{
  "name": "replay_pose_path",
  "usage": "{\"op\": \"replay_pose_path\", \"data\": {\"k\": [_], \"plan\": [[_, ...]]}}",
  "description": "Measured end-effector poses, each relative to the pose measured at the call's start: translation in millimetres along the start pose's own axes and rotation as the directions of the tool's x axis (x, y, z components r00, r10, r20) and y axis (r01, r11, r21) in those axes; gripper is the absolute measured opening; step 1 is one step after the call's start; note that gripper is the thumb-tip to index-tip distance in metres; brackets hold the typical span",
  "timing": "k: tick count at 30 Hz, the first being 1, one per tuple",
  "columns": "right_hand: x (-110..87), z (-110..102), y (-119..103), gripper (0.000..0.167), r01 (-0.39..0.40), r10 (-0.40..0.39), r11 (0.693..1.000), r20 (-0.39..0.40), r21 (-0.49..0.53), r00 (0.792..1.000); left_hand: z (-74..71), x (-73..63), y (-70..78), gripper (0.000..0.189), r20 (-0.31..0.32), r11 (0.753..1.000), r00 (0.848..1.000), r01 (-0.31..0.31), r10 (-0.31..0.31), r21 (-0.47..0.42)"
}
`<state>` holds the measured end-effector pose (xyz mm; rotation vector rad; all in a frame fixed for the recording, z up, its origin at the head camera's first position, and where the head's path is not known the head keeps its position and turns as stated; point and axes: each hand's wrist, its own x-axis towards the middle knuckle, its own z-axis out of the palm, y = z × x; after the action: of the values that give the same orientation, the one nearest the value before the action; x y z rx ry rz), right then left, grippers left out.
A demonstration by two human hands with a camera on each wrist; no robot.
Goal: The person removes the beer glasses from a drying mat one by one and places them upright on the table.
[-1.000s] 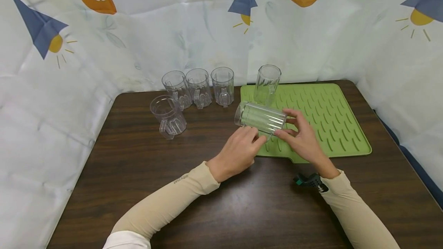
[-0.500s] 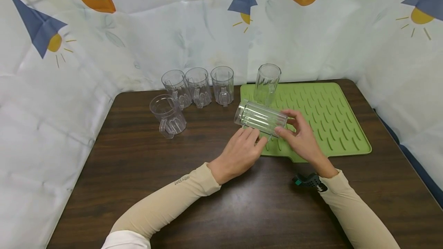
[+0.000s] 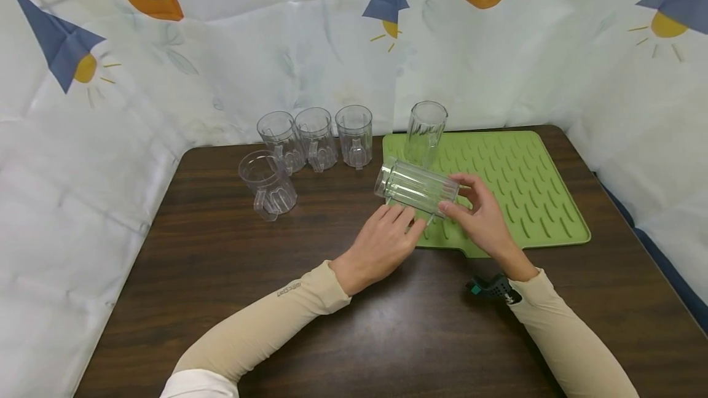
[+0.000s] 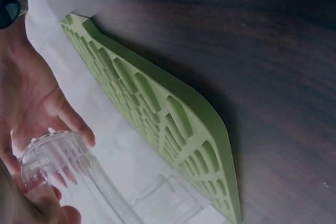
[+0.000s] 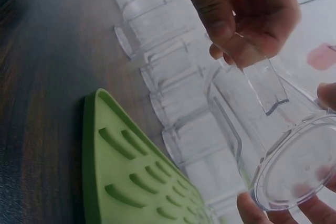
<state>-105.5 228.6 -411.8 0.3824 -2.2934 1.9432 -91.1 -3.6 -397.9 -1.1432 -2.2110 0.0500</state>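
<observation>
A clear plastic mug lies sideways in the air over the front left part of the green ribbed mat. Its mouth points left and its base right. My left hand grips the mug's handle, which the right wrist view shows between thumb and fingers. My right hand holds the base end, thumb on the near side and fingers beyond. In the left wrist view, the mug partly covers the right hand. Another clear mug stands upright at the mat's back left corner.
To the left, three clear mugs stand in a row along the table's back edge, the rightmost mug nearest the mat. One more mug stands in front of them. A printed white curtain surrounds the dark wooden table.
Held by both hands, the mug has turned slightly, and the right thumb has shifted a little on its base end. Over the last half second, the hands have hardly moved. The standing mugs are unmoved.
</observation>
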Motion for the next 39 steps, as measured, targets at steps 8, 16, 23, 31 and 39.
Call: {"op": "replay_pose_path", "data": {"k": [8,16,23,31,39], "plan": [[1.3,0.0,-5.2,0.050,0.007,-0.007,1.000,-0.023,0.001,1.000,-5.2,-2.1,-6.2,0.015,-0.017,0.997,1.000,-0.013,0.012,-0.076],[3.9,-1.9,-14.1,0.046,0.003,-0.001,1.000,-0.050,0.031,0.999,-9.5,1.2,-16.4,0.031,-0.112,0.978,0.993,-0.004,-0.019,-0.206],[5.6,-6.6,-24.9,0.043,0.002,0.004,0.998,-0.096,0.059,0.995,-18.4,4.1,-31.6,0.025,-0.185,0.918,0.963,0.113,-0.196,-0.381],[8.5,-8.8,-28.8,0.045,0.038,-0.011,0.987,-0.168,0.155,0.986,-20.4,1.7,-43.9,0.043,-0.067,0.614,0.870,0.289,-0.489,-0.735],[11.6,-5.5,-29.9,0.046,0.108,-0.049,0.958,-0.221,0.264,0.974,-14.5,-2.9,-45.7,0.046,0.214,0.068,0.766,0.318,-0.606,-0.946]]}}
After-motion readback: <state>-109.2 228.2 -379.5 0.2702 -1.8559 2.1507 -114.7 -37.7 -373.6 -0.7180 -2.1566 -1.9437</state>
